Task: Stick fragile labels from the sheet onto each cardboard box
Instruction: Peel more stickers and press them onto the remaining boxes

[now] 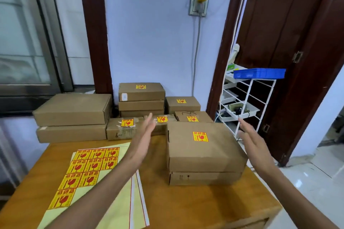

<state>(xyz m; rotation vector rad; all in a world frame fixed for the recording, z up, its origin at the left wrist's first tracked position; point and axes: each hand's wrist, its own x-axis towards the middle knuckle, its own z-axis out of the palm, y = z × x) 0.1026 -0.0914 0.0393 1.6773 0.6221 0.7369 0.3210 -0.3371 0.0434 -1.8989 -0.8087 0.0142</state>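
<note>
A cardboard box [202, 154] with a yellow-and-red fragile label [200, 136] on its lid stands on a flatter box [202, 178] on the wooden table [186, 202]. My left hand [143, 135] hovers just left of it and my right hand [251, 141] just right of it, both open with flat palms facing the box, touching nothing. The label sheet [87, 169], pale yellow with several labels left, lies at the front left under my left forearm. Behind stand several more boxes: some labelled [141, 92], two at the left unlabelled [74, 108].
A white wire rack [247, 102] carrying a blue tray [259, 73] stands right of the table in a doorway. The wall is close behind the stacked boxes. The table's right edge runs beside a tiled floor [307, 182].
</note>
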